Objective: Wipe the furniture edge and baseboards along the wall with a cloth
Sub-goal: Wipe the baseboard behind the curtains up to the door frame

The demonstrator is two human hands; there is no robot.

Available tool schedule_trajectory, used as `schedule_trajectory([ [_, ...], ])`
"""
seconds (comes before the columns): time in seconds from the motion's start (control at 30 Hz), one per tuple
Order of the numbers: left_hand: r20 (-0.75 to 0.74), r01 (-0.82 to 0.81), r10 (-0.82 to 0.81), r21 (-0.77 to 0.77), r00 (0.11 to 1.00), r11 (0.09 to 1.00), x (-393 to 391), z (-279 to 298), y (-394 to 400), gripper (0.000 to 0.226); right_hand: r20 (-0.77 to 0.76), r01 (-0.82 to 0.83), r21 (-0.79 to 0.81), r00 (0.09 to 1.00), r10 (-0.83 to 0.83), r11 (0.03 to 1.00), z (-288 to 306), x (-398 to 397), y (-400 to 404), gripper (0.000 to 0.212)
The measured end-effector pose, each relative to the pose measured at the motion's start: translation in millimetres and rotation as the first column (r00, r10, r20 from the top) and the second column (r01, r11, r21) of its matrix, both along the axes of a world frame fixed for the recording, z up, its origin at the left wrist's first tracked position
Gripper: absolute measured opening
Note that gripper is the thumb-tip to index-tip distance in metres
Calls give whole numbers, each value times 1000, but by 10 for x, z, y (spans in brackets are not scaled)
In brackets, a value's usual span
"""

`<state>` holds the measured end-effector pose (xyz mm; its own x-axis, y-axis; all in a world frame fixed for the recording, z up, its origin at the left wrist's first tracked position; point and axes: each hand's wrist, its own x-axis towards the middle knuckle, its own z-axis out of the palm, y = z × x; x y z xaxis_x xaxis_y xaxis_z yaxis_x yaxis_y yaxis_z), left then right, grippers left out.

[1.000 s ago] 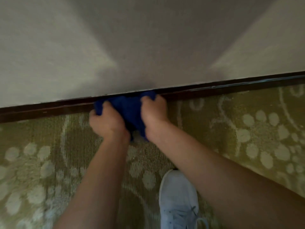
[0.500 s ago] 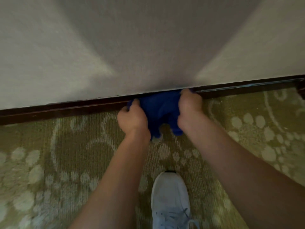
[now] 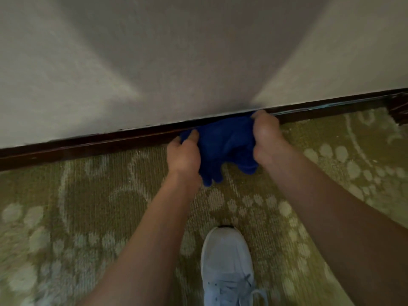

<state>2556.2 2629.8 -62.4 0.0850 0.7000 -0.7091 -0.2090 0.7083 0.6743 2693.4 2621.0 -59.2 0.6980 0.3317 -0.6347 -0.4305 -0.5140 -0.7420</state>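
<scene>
A: Where does the crumpled deep-blue terry cloth [image 3: 225, 144] sit?

B: Bunched between the two hands, pressed against the dark brown wooden baseboard [image 3: 88, 144] at the foot of the pale textured wall [image 3: 176, 62]. Its loose lower folds hang onto the olive patterned carpet [image 3: 88, 206].

A: And the hands?

B: The left hand [image 3: 184, 156] grips the cloth's left side with curled fingers, a fingertip touching the baseboard. The right hand [image 3: 266, 138] clutches the right side, its fingers curled round the fabric's upper edge right at the baseboard.

A: Anything else nearby?

B: A white lace-up sneaker [image 3: 227, 266] stands on the carpet below the cloth, between the forearms.
</scene>
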Motion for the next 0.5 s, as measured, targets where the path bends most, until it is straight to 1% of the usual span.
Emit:
schedule_trajectory([
  [0.03, -2, -62, 62, -10, 998, 998, -26, -1, -19, 23, 35, -35, -40, 999, 36, 999, 3, -92, 47, 38],
  [0.07, -24, -159, 159, 0, 987, 987, -76, -23, -33, 26, 60, -82, -72, 994, 86, 994, -7, -216, 87, 46],
  [0.13, -124, -348, 355, 76, 927, 935, -197, -128, -23, 26, 120, -244, -153, 957, 263, 958, 18, -533, 144, 47],
  [0.17, -160, -401, 417, 122, 895, 908, -246, -169, -8, 21, 106, -306, -152, 940, 324, 940, 15, -654, 168, 46],
  [0.2, -178, -429, 450, 147, 875, 891, -274, -208, 1, 17, 95, -347, -146, 927, 363, 926, 5, -725, 180, 44],
  [0.23, -168, -433, 456, 154, 874, 888, -280, -207, 12, 19, 87, -378, -145, 916, 392, 914, 11, -739, 171, 43],
  [0.3, -95, -387, 398, 120, 912, 914, -207, -188, 12, 30, 122, -416, -146, 893, 433, 898, 29, -587, 127, 43],
  [0.37, 10, -253, 253, 35, 967, 967, -87, -137, -38, 32, 165, -353, -159, 911, 377, 922, 43, -308, 73, 47],
  [0.4, 62, -170, 171, -10, 983, 985, -20, -105, -78, 32, 190, -308, -174, 921, 339, 935, 32, -162, 25, 45],
  [0.43, 103, -83, 87, -40, 991, 996, 46, -63, -137, 34, 195, -255, -171, 938, 287, 952, 13, -19, -42, 37],
  [0.47, 135, 1, 7, -56, 991, 998, 98, -31, -206, 38, 169, -197, -141, 961, 219, 970, 20, 95, -107, 26],
  [0.5, 141, 60, -50, -71, 989, 996, 129, 22, -292, 47, 119, -155, -121, 978, 169, 980, 45, 160, -179, 18],
])
